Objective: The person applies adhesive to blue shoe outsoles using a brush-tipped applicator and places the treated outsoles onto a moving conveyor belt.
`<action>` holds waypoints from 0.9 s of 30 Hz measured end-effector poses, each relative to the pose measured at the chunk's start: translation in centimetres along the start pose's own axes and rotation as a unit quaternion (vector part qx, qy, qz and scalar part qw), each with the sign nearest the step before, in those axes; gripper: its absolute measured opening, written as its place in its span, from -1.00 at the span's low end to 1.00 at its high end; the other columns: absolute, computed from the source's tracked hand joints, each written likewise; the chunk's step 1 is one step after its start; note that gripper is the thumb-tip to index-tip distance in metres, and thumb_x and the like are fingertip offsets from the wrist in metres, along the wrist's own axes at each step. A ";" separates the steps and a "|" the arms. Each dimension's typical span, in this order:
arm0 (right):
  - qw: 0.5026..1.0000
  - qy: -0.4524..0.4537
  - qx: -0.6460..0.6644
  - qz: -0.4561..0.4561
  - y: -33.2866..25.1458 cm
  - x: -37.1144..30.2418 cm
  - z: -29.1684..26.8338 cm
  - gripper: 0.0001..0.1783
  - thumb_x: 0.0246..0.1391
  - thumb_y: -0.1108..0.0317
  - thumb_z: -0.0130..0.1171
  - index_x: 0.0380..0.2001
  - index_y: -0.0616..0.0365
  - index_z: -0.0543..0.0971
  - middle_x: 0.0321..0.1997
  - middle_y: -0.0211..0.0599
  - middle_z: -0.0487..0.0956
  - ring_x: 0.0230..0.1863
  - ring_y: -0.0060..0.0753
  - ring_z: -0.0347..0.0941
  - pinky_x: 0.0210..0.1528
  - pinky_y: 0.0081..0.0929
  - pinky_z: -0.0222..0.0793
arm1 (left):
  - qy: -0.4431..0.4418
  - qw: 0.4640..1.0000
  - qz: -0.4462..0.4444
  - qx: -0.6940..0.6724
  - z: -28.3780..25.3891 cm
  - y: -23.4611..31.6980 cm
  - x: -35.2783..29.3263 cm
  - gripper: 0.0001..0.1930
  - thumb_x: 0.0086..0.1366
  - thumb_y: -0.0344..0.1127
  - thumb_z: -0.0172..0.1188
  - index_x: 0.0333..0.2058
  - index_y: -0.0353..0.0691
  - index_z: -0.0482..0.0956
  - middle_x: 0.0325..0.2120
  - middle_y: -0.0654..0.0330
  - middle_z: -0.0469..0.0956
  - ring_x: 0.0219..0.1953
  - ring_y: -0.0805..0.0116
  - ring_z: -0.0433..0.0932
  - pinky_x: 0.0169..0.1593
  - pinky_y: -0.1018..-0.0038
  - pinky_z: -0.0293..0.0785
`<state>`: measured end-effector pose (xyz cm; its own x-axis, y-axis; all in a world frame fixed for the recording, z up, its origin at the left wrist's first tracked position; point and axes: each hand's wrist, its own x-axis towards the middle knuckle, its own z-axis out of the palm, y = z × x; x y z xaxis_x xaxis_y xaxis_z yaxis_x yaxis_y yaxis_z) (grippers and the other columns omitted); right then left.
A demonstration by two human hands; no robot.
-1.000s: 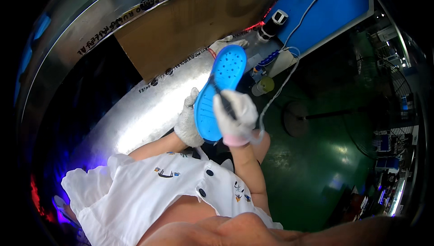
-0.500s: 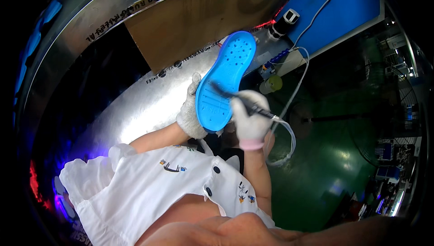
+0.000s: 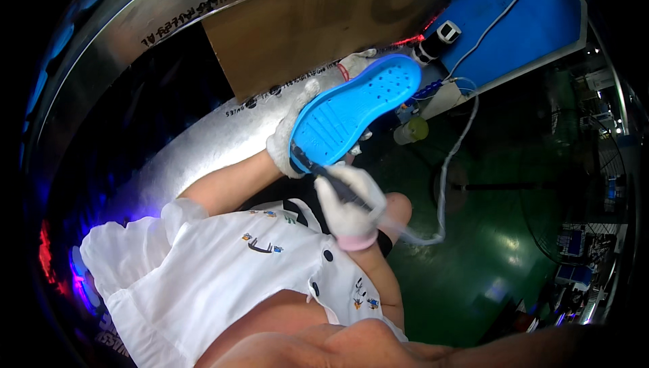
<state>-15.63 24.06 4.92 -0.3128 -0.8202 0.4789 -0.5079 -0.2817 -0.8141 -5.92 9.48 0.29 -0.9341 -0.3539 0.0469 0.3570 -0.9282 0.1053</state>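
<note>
A bright blue shoe sole (image 3: 348, 111) is held up in front of me, tilted, with its holed forefoot toward the upper right. My left hand (image 3: 282, 139), in a whitish knit glove, grips it from beneath and round the heel; some fingertips show past its far lower edge. In my right hand (image 3: 348, 212), also gloved and with a pink cuff, is a black-handled brush (image 3: 334, 184), blurred by motion. Its dark tip is at the heel's edge, close to my left hand. A clear tube (image 3: 443, 195) runs from the handle's rear.
A silvery covered worktop (image 3: 216, 141) lies left of the sole, with a brown cardboard sheet (image 3: 291, 36) behind. Farther right are a black-and-white cylinder (image 3: 436, 43), a blue panel (image 3: 520, 16) and a yellow-green container (image 3: 410, 131). A whitish thing with a red band (image 3: 343, 72) lies behind the sole.
The sole has turned clockwise, its forefoot swinging to the right. My right hand has moved left and nearer with the brush, whose tip went from mid-sole to the heel edge.
</note>
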 end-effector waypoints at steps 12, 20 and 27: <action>0.990 -0.110 0.036 -0.081 2.4 1.8 -2.0 -0.73 -0.07 0.35 0.32 -0.21 0.03 0.68 -0.17 -0.29 0.68 -0.40 -0.32 0.59 -0.37 -0.53 0.49 | 0.119 0.952 -0.182 0.216 -0.8 5.1 1.0 -0.29 0.35 0.22 0.03 0.19 -0.31 0.40 -0.02 -0.16 0.56 -0.19 0.05 0.68 -0.16 0.18 0.67; 0.979 -0.139 -0.041 -0.142 0.9 1.7 -3.1 -0.71 -0.13 0.61 0.40 -0.25 0.27 0.66 -0.16 -0.09 0.68 -0.26 -0.24 0.66 -0.18 -0.45 0.57 | 0.051 0.945 -0.149 0.288 -1.5 6.0 1.6 -0.51 0.38 -0.03 0.14 0.13 -0.24 0.49 0.01 0.04 0.59 -0.04 0.25 0.63 0.00 0.30 0.61; 0.951 -0.209 -0.139 -0.183 -1.0 1.4 -3.7 -0.69 -0.20 0.59 0.45 -0.28 0.19 0.68 -0.18 -0.09 0.68 -0.28 -0.20 0.65 -0.24 -0.46 0.55 | -0.026 0.933 -0.191 0.303 -2.1 6.9 2.0 -0.60 0.44 -0.11 0.05 0.19 0.00 0.48 0.08 0.22 0.56 0.10 0.33 0.55 0.20 0.33 0.45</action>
<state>-18.49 25.03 7.61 0.2423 -0.8356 0.4930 -0.7317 -0.4911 -0.4727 -5.37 2.09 -0.94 -0.9980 0.0100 -0.0631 -0.0495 -0.7445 0.6658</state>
